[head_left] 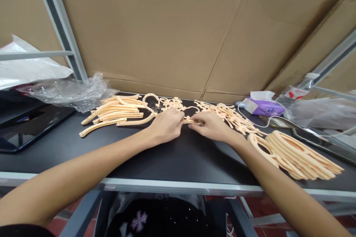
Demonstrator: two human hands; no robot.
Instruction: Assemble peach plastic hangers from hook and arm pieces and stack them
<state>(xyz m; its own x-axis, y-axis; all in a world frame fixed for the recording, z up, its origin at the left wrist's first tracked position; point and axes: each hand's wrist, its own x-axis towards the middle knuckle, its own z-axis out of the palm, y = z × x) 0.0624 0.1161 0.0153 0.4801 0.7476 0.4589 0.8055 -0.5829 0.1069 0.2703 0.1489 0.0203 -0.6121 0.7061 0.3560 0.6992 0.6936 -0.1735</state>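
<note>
Pinching a slim, cream-coloured plastic piece [187,121] from either side, I had both hands close together above the middle of the matte black counter [178,166]. My left hand [169,125] was curled over one end of it, the fingers folded under so that I could not tell exactly how they gripped. My right hand [210,125] pressed thumb and fingertips together at the other end, and a short length of the piece showed in the gap between. A thin cream curl [194,108] rose just behind that gap; I could not tell whether it was joined to what I held.

Beyond my left hand stood out a large, cream, open plastic loop [148,98], and left of that a loose pile of long, curved cream plastic strips [119,109]. Small cream plastic hooks [228,113] lay scattered past my right hand. Nearer my right forearm, a fanned stack of flat cream plastic hangers [303,155] rested on the counter.

Behind the hooks I saw a purple-and-white soft tissue pack [264,107] and a clear plastic bottle [297,90] with a red-and-white label. Crumpled transparent plastic wrap [75,90] lay at the far left, against tall brown cardboard [155,29].
</note>
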